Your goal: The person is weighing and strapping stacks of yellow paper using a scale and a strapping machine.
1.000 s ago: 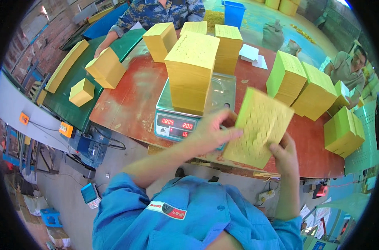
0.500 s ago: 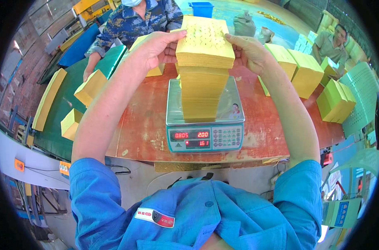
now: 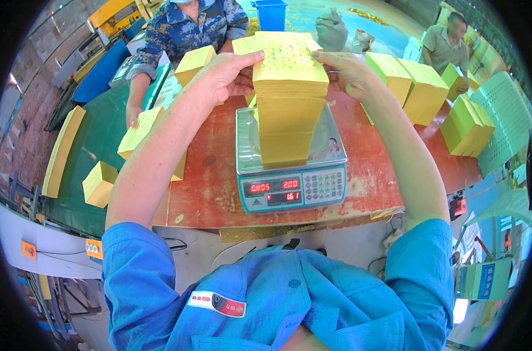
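Firstly, left grip [image 3: 233, 76]: closed on the left side of a tall yellow paper stack [image 3: 292, 88], near its top, thumb over the upper edge, presumably to steady it. Stack: upright on the pan of the scale [image 3: 292, 187], likely so that its load bears evenly. Right grip [image 3: 350, 76]: closed on the opposite side, apparently a matching brace. Further yellow stacks [image 3: 422, 93]: at right, seemingly kept off the pan. Surface, from left: green worktop [image 3: 90, 152], bearing yellow blocks [image 3: 99, 184]; red tabletop [image 3: 207, 199], paint worn. Room, from left: co-worker in camouflage [image 3: 187, 29]; blue bin [image 3: 270, 16]; grey sack [image 3: 331, 30]; second co-worker [image 3: 441, 47].
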`<state>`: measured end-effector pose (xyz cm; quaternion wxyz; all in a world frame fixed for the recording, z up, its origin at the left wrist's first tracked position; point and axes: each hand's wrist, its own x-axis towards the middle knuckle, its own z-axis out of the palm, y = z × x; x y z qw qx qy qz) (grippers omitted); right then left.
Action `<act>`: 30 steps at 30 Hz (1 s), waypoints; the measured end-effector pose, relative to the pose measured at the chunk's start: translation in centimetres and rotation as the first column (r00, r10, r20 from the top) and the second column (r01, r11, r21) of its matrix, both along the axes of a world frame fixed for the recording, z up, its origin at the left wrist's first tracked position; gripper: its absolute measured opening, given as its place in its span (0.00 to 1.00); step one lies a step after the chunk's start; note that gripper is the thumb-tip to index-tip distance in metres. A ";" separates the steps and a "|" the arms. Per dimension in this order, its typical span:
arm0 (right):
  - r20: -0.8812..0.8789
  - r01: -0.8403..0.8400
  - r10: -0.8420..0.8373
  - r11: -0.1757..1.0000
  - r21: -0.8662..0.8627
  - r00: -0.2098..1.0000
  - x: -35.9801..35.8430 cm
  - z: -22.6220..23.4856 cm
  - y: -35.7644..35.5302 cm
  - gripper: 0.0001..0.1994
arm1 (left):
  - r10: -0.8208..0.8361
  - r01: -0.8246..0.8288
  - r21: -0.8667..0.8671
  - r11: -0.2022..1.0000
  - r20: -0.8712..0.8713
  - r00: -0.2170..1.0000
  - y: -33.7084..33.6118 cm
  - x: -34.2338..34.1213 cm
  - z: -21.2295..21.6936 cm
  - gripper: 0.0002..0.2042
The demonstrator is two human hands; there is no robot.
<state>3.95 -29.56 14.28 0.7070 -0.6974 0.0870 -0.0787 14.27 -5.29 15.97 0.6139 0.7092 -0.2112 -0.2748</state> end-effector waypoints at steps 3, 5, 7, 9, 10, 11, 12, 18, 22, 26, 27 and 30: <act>0.022 -0.010 0.010 1.000 -0.029 1.000 0.5 -0.4 0.0 0.17 | 0.039 -0.039 0.012 0.999 0.017 0.999 0.4 0.1 -0.2 0.19; 0.033 -0.014 0.015 0.999 -0.043 0.999 0.6 -0.5 -0.2 0.17 | 0.026 -0.026 0.009 1.000 0.017 1.000 0.3 0.4 -0.5 0.19; -0.032 -0.031 0.027 0.993 -0.115 0.999 0.6 -0.6 -0.4 0.20 | 0.023 -0.023 0.007 1.000 0.012 1.000 0.4 0.2 -0.8 0.19; -0.039 -0.012 0.008 0.992 -0.127 0.999 0.4 -0.9 -0.4 0.21 | 0.042 -0.043 0.015 0.999 0.090 0.995 0.6 -0.1 -0.8 0.20; -0.044 0.002 -0.009 0.990 -0.144 0.999 0.3 -1.0 -0.3 0.21 | 0.043 -0.045 0.018 0.999 0.088 0.995 0.6 -0.5 -0.9 0.20; -0.047 -0.001 -0.006 0.990 -0.142 0.999 0.2 -1.0 -0.2 0.21 | 0.100 -0.098 -0.016 0.995 0.098 0.990 0.7 -0.9 -0.9 0.22; -0.041 0.037 -0.042 0.993 -0.116 0.998 -0.1 -1.1 -0.1 0.22 | 0.154 -0.149 -0.052 0.987 0.107 0.982 0.8 -1.3 -1.1 0.24; 0.053 0.234 -0.230 0.968 -0.085 0.972 -2.4 -4.8 -2.9 0.20 | 0.374 -0.347 -0.227 0.910 0.088 0.923 5.5 -4.5 -3.3 0.20; 0.074 0.297 -0.298 0.955 0.031 0.952 -5.5 -10.4 -8.7 0.17 | 0.545 -0.518 -0.258 0.816 0.043 0.837 12.0 -5.8 -8.5 0.15; -0.010 0.392 -0.395 0.909 0.142 0.919 -8.6 -15.3 -11.9 0.15 | 0.693 -0.692 -0.181 0.699 -0.070 0.718 19.9 -8.4 -13.8 0.12; -0.029 0.438 -0.438 0.892 0.113 0.899 -9.0 -16.3 -12.2 0.15 | 0.700 -0.701 -0.165 0.694 -0.074 0.710 21.3 -8.7 -14.8 0.12; -0.082 0.519 -0.514 0.853 0.055 0.854 -11.1 -20.1 -14.4 0.14 | 0.711 -0.719 -0.129 0.682 -0.112 0.694 23.9 -9.8 -16.9 0.12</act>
